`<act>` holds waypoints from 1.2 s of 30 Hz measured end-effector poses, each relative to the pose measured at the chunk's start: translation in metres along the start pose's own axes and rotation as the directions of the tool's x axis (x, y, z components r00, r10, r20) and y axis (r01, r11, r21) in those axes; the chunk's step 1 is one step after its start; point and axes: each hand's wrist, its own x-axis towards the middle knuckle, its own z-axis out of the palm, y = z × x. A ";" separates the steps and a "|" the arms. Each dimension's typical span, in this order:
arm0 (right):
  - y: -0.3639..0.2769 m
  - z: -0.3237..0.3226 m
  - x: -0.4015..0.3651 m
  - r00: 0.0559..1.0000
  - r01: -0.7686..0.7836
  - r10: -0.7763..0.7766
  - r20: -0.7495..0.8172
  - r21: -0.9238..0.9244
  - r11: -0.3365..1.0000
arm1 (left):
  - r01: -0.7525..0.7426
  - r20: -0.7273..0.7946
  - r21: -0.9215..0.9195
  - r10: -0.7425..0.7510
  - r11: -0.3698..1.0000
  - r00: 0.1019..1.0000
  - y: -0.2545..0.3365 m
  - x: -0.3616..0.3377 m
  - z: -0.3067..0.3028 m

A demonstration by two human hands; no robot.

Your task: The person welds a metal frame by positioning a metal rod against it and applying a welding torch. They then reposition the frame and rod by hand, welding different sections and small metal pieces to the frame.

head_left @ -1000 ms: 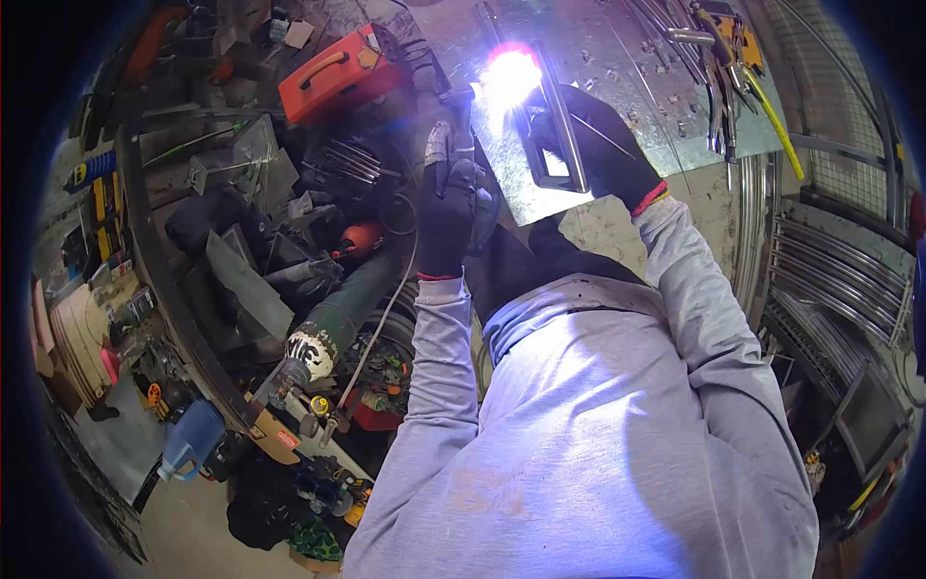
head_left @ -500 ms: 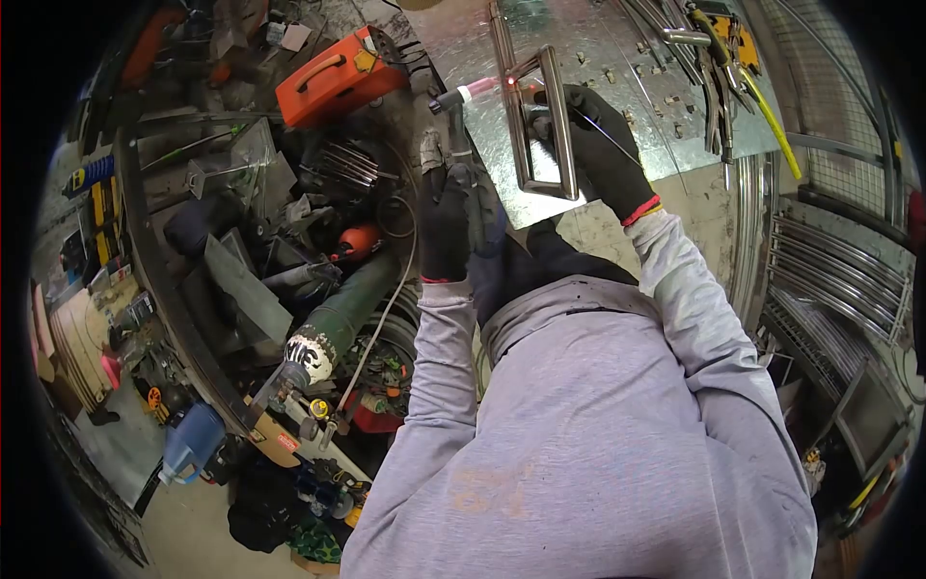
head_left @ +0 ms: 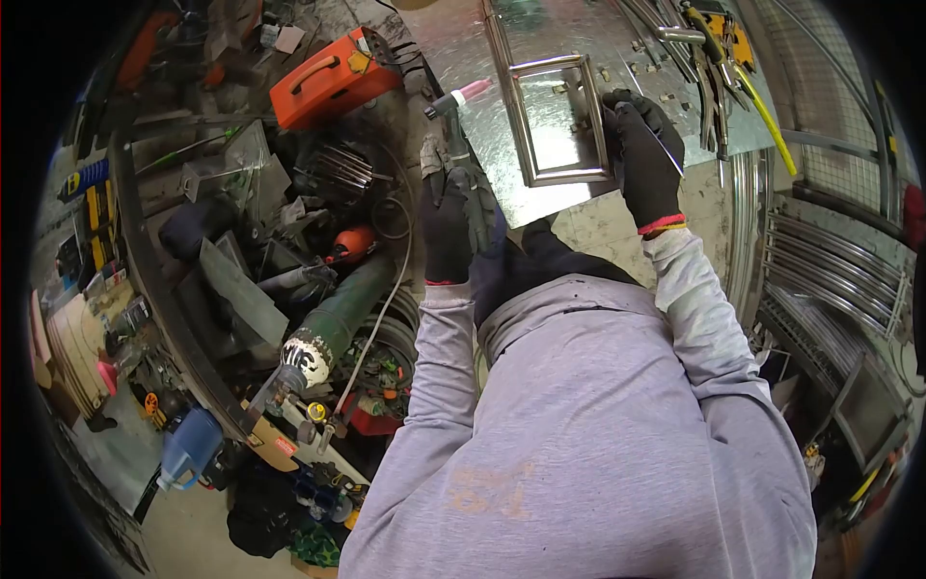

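Observation:
My left hand (head_left: 447, 230), in a black glove, is closed around the handle of a TIG welding torch (head_left: 446, 103). The torch's pink nozzle points right, a little left of the metalwork, and no glow shows at its tip. A shiny rectangular metal tube frame (head_left: 524, 130) rests on the metal-topped table (head_left: 482, 43), joined to a longer tube running up and away. Close at the frame's right side is my gloved right hand (head_left: 648, 154), fingers curled round a thin filler rod (head_left: 667, 152) whose end sticks out toward me.
An orange machine with a handle (head_left: 333, 79) stands left of the table. Pliers and clamps (head_left: 714, 92) lie at the table's right end. A green gas cylinder (head_left: 338, 314) and scrap metal fill the left side. Bent tubes (head_left: 834, 265) are racked at right.
The red glow at the torch tip has gone and the torch has drawn slightly left of the work. The rectangular frame has turned to lie flatter; my right hand has shifted right and down.

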 end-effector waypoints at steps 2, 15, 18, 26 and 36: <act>-0.003 -0.005 -0.002 1.000 -0.002 0.003 0.016 -0.074 0.997 | -0.019 -0.017 -0.005 0.019 1.000 1.000 0.001 -0.001 0.003; -0.045 -0.042 -0.023 0.984 -0.120 0.122 0.129 -0.018 0.993 | -0.326 -0.087 0.254 0.358 0.910 0.930 0.009 -0.015 -0.026; -0.038 -0.052 -0.026 0.972 -0.165 0.163 0.170 -0.002 0.986 | -0.203 -0.075 0.141 0.215 0.969 0.974 0.011 -0.013 -0.052; 0.000 -0.037 -0.009 0.970 0.193 -0.096 0.225 -0.459 0.867 | -0.146 0.000 0.238 0.150 0.960 0.989 0.082 -0.016 -0.014; 0.020 -0.009 -0.014 0.927 0.362 -0.311 0.208 -0.708 0.606 | -0.090 0.211 0.563 -0.037 0.821 0.977 0.127 0.055 0.009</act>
